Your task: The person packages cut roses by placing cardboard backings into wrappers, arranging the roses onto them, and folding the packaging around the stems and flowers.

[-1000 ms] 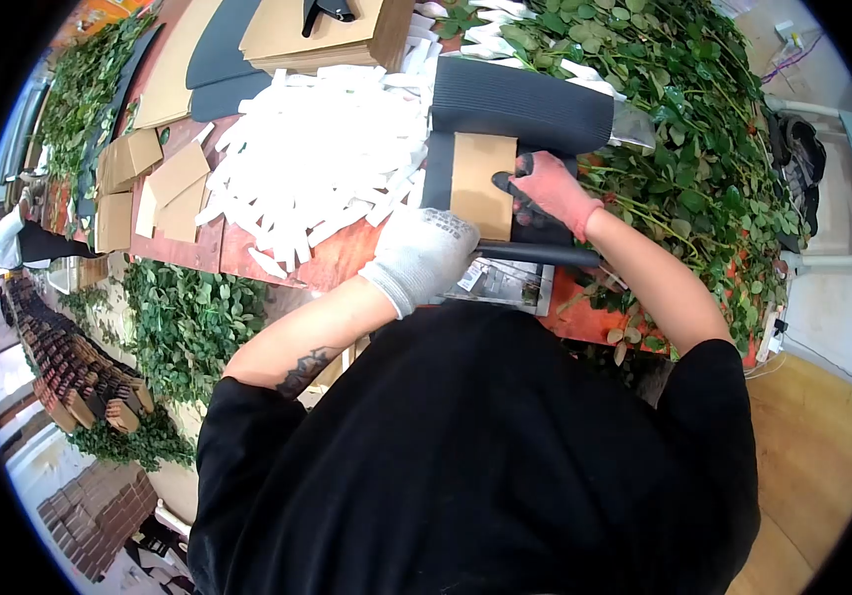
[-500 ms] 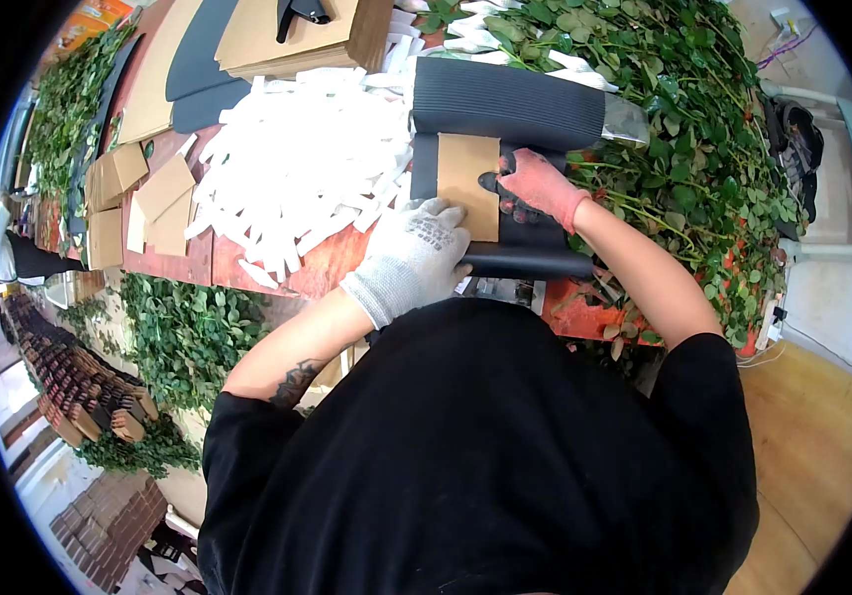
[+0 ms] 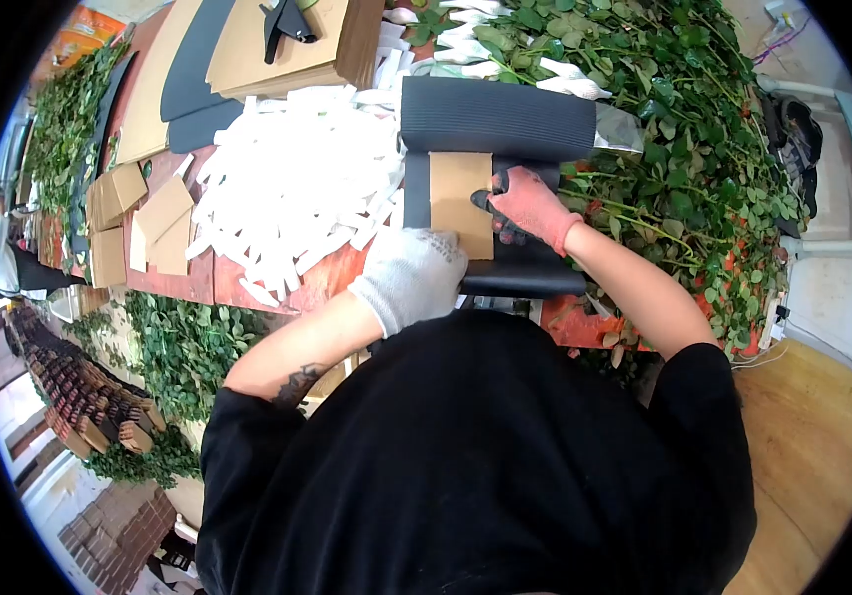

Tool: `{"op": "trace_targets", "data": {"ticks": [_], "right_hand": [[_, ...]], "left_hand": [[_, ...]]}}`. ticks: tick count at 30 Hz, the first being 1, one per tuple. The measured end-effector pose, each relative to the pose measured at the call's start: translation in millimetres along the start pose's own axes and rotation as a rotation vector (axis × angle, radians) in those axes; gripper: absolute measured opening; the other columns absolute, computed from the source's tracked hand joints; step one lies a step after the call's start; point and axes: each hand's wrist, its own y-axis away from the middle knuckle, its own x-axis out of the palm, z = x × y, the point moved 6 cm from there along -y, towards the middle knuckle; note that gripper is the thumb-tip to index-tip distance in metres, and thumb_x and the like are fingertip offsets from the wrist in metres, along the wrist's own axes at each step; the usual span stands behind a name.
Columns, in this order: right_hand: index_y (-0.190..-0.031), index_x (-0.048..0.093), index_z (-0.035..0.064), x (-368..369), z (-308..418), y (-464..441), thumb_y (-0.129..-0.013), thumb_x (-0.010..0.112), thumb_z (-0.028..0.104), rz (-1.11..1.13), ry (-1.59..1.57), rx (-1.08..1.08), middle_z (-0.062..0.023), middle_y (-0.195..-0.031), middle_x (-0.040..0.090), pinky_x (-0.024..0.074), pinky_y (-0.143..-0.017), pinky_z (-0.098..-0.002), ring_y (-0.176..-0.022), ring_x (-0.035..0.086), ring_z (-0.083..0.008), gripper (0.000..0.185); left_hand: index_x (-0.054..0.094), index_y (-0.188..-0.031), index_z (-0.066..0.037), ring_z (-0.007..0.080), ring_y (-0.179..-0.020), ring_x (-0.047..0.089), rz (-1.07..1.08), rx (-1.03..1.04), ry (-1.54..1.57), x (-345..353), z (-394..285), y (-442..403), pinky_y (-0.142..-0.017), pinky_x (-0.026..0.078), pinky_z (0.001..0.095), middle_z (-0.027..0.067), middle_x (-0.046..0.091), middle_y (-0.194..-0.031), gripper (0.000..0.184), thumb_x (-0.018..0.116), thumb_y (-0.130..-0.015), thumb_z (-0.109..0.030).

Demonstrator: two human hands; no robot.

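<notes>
My left hand point(image 3: 411, 280), in a whitish knit glove, is closed at the near left corner of a black sheet point(image 3: 530, 281); its fingertips are partly hidden. A tan cardboard piece point(image 3: 460, 183) lies on that sheet. My right hand point(image 3: 527, 208), in a pink glove with dark fingertips, rests at the cardboard's right edge. Its fingers are curled, with a dark tip reaching over the cardboard; whatever they hold is hidden. Just beyond lies a ribbed black part point(image 3: 495, 117), with clear plastic point(image 3: 619, 132) sticking out at its right end.
White foam-like strips point(image 3: 292, 183) are heaped to the left. Behind them stands a cardboard stack point(image 3: 346, 59) with a black tool point(image 3: 287, 28) on top. Leafy rose stems point(image 3: 664, 139) cover the right side. Smaller cardboard pieces point(image 3: 163, 223) lie further left. A person point(image 3: 19, 260) is at far left.
The view has shifted slightly, so the table sits lower in it. My left hand's fingers have drawn back from over the cardboard and curled at the near corner. My right hand stays at the cardboard's right edge.
</notes>
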Motion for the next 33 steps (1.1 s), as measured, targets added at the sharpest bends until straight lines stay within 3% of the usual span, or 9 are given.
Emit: {"op": "trace_targets", "data": {"ticks": [6, 7, 10, 12, 17, 18, 24, 26, 33], "right_hand": [[-0.082, 0.060, -0.0032, 1, -15, -11, -0.085, 0.052, 0.014, -0.008, 0.102, -0.124, -0.0142, -0.062, 0.060, 0.0489, -0.042, -0.0344, -0.047, 0.060, -0.0214, 0.019], [-0.083, 0.060, -0.0026, 2, -31, -23, -0.084, 0.054, 0.017, -0.264, 0.468, -0.509, -0.0162, -0.067, 0.062, 0.0508, -0.050, -0.0372, -0.054, 0.062, -0.0241, 0.020], [-0.091, 0.060, -0.0072, -7, 6, 8, -0.083, 0.057, 0.038, 0.102, 0.251, -0.010, -0.0243, -0.089, 0.064, 0.0515, -0.078, -0.0396, -0.083, 0.066, -0.0320, 0.046], [-0.098, 0.058, -0.0046, -11, 35, 32, -0.082, 0.058, 0.039, -0.040, 0.995, -0.393, -0.0224, -0.091, 0.063, 0.0484, -0.084, -0.0394, -0.089, 0.063, -0.0317, 0.046], [-0.102, 0.066, 0.0092, -139, 113, 70, -0.077, 0.061, 0.011, 0.060, -0.028, -0.521, -0.0076, -0.091, 0.065, 0.0488, -0.080, -0.0261, -0.086, 0.063, -0.0147, 0.026], [-0.102, 0.065, 0.0079, -180, 111, 53, -0.077, 0.059, 0.007, -0.199, 0.222, -0.804, -0.0066, -0.100, 0.065, 0.0492, -0.079, -0.0259, -0.087, 0.063, -0.0153, 0.026], [-0.119, 0.052, 0.0038, -237, -20, -64, -0.072, 0.057, 0.016, -0.281, 1.460, -0.254, -0.0146, -0.110, 0.060, 0.0408, -0.095, -0.0385, -0.108, 0.057, -0.0257, 0.049], [-0.122, 0.049, 0.0039, -236, -50, -75, -0.074, 0.052, 0.015, -0.431, 1.428, -0.503, -0.0170, -0.114, 0.058, 0.0358, -0.098, -0.0434, -0.113, 0.053, -0.0271, 0.049], [-0.119, 0.052, 0.0027, -251, -31, -79, -0.076, 0.051, 0.011, -0.205, 1.331, -0.176, -0.0211, -0.111, 0.059, 0.0393, -0.096, -0.0415, -0.109, 0.055, -0.0296, 0.044]], "left_hand": [[0.061, -0.095, -0.003, 0.0312, -0.100, 0.057, -0.297, 0.125, 0.075, 0, -3, 15, -0.085, 0.046, 0.0417, 0.0156, 0.057, -0.103, 0.030, 0.065, -0.070, -0.019], [0.060, -0.096, -0.002, 0.0327, -0.100, 0.056, -0.454, 0.207, 0.094, -9, -3, 15, -0.086, 0.045, 0.0417, 0.0161, 0.057, -0.104, 0.032, 0.066, -0.068, -0.017], [0.061, -0.099, -0.003, 0.0308, -0.109, 0.054, -0.226, 0.178, 0.082, 3, 3, -1, -0.093, 0.044, 0.0394, 0.0158, 0.057, -0.112, 0.032, 0.061, -0.071, -0.018], [0.061, -0.103, -0.003, 0.0282, -0.113, 0.054, -0.164, 0.178, 0.008, 7, 5, -4, -0.094, 0.044, 0.0393, 0.0141, 0.058, -0.116, 0.034, 0.057, -0.074, -0.020], [0.057, -0.114, -0.001, 0.0292, -0.119, 0.050, 0.007, 0.243, -0.001, -2, 7, 0, -0.099, 0.040, 0.0390, 0.0158, 0.055, -0.123, 0.047, 0.059, -0.079, -0.032], [0.056, -0.116, 0.000, 0.0303, -0.121, 0.048, 0.021, 0.289, 0.033, -8, 8, -1, -0.100, 0.039, 0.0387, 0.0173, 0.054, -0.124, 0.053, 0.061, -0.079, -0.038], [0.045, -0.132, 0.001, 0.0321, -0.122, 0.047, 0.303, 0.338, 0.223, -23, 32, -11, -0.102, 0.036, 0.0385, 0.0225, 0.046, -0.134, 0.075, 0.060, -0.081, -0.052], [0.048, -0.130, -0.001, 0.0290, -0.113, 0.056, 0.323, 0.434, 0.190, -50, 27, -22, -0.098, 0.042, 0.0352, 0.0193, 0.055, -0.125, 0.069, 0.063, -0.081, -0.047], [0.066, -0.102, -0.005, 0.0213, -0.074, 0.065, 0.140, 0.559, 0.553, -179, 10, -104, -0.068, 0.052, 0.0311, 0.0102, 0.067, -0.084, 0.044, 0.059, -0.087, -0.046]]}}
